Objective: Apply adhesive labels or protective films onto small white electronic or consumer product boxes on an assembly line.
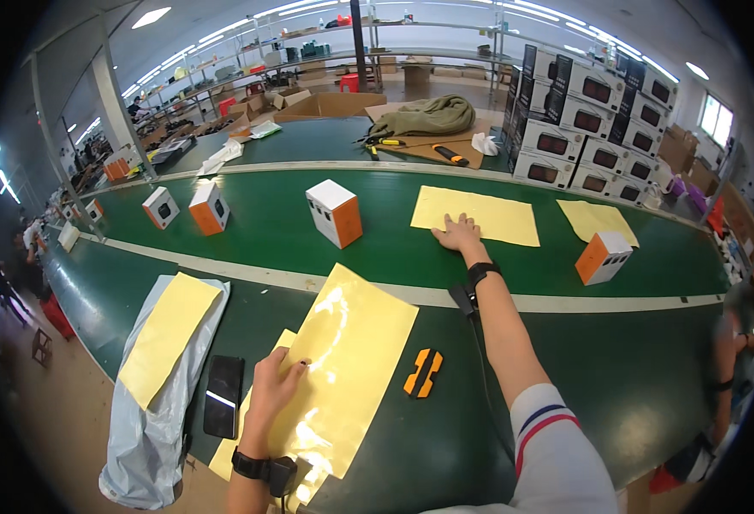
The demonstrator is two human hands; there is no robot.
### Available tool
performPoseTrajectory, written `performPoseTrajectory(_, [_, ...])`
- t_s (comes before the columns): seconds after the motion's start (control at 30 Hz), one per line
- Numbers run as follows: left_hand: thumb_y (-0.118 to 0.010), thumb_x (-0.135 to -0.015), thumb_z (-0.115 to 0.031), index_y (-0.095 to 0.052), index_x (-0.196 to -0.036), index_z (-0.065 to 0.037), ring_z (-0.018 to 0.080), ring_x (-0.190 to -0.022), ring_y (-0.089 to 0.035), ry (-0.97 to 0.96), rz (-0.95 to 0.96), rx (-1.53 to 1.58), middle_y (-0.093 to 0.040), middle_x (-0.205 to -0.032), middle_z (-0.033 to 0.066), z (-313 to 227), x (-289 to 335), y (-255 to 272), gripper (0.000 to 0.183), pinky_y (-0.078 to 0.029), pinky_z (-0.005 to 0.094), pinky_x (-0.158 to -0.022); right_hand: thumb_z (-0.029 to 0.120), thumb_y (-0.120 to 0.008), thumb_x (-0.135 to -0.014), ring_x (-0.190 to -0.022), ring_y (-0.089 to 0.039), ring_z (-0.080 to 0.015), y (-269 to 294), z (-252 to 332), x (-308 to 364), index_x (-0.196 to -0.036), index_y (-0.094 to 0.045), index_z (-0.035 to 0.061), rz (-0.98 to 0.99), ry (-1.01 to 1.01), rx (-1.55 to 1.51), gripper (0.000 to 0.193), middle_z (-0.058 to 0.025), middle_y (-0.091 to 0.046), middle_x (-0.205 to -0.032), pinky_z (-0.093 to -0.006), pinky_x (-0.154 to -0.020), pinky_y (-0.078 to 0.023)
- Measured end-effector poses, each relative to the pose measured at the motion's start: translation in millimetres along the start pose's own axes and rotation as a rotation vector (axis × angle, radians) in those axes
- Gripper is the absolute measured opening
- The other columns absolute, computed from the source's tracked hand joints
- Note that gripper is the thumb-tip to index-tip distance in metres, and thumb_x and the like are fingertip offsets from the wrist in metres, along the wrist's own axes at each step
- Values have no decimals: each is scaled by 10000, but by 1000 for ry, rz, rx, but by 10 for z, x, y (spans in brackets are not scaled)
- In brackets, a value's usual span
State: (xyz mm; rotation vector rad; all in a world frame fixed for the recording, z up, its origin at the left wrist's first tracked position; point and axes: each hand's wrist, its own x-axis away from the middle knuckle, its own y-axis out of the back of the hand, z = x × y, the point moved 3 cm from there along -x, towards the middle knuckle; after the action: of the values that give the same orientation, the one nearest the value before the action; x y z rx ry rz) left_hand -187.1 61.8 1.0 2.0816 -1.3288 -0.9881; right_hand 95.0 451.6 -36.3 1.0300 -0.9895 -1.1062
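Observation:
My left hand (276, 384) grips the edge of a glossy yellow sheet (351, 343), thumb on top, above the near green worktop. Part of another yellow piece shows under it. Over on the green conveyor belt, my right hand (460, 234) lies with fingers spread on a flat yellow sheet (505, 218), touching its near edge. To the left of that sheet stands a white and orange box (334, 214). Another white and orange box (603, 258) is to the right, beside a further yellow sheet (598, 221).
A black phone (223, 398) and a grey plastic bag (146, 437) bearing a yellow sheet (169, 338) lie at left. An orange and black tool (424, 373) sits between my arms. Stacked white cartons (574, 120) rise behind the belt. Another person's arm (726, 368) is at far right.

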Motion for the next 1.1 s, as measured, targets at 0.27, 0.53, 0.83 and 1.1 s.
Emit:
performPoseTrajectory(0.27, [-611,-886,-160,-573,-844,25,34,-636,-446,122,-113,469,-551,-692,-7,-299,-153,162,194,-373,227,-536,740,-392,-824,-1313,-348,-377,568,-189,443,-1409,-255,-53,-106,260,-866,995,-281,-352,-1400,-513,-1051,-277])
performPoseTrajectory(0.53, [-588,-917,-214,-570,-970,1,29,-651,-461,-59,134,629,-571,-756,-11,-945,219,-84,222,-380,210,-550,297,-587,-908,-1016,-598,-184,1283,351,3116,-1341,-340,-33,355,549,-1383,599,-152,-562,-1194,-306,-819,-505])
performPoseTrajectory(0.83, [-528,-946,-151,-525,-1179,28,99,-877,-629,-81,368,1067,-655,-1014,70,-1799,332,17,295,-520,235,-690,95,-616,-869,-859,-636,-127,1403,-186,4099,-1100,-569,-71,112,388,-1271,288,-108,-651,-989,-225,-723,-510])
performPoseTrajectory(1.1, [-581,-902,-54,-559,-1082,43,78,-816,-627,-195,321,1033,-677,-915,66,-1920,617,-127,206,-482,204,-686,78,-720,-733,-1210,-454,-326,1507,-65,4472,-1215,-500,33,-896,569,-316,532,-162,-451,-1311,-412,-1042,-322])
